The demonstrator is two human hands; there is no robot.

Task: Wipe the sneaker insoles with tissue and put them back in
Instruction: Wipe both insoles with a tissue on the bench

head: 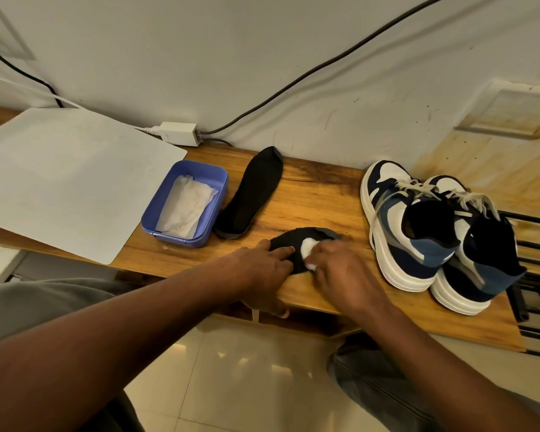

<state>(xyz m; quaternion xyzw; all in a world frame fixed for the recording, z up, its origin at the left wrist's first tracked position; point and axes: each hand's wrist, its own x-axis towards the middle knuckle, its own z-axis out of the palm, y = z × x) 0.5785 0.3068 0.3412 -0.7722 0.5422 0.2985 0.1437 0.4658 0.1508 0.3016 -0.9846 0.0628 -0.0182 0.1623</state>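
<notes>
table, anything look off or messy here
Nothing much. A small white tissue scrap lies loose on the table by the blue box. Otherwise the spare insole and sneakers sit tidy.

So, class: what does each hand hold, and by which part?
Right hand pinches a wadded tissue in its fingertips; left hand pins the insole near its edge.

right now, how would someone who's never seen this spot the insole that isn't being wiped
Start at the wooden shelf along the wall and find the purple box holding tissue. Immediately right of it lies the spare insole, flat, black and untouched, its toe pointing at the wall. The other insole lies under both hands near the front edge.
</notes>
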